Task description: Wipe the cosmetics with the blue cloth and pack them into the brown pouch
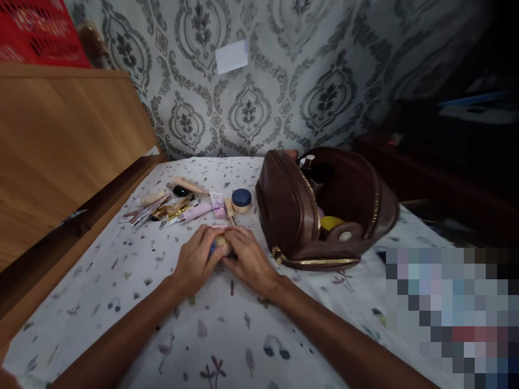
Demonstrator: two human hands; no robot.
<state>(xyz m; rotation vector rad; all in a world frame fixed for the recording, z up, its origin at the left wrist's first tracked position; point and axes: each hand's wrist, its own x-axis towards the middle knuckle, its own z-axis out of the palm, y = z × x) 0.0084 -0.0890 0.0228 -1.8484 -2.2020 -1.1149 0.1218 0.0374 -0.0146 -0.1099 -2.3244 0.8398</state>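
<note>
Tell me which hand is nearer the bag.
Right. The right hand is just left of the bag's near corner; the left hand is farther left, beyond the right one.

1 bag (286, 202) (plus 1 jar (241, 200))

A white cloth with small printed leaves, birds and rainbows (223, 340) covers the flat surface. Toward its far right stands a dark brown, leather-look bag with gold zips (290, 216), gaping open. Left of it sits a round beige jar with a dark blue lid (242, 200), beside a pink-and-white squeeze tube (218, 204). Farther left, slender silver, gold, black and beige cosmetic containers (151, 210) lie heaped loosely together.
</note>
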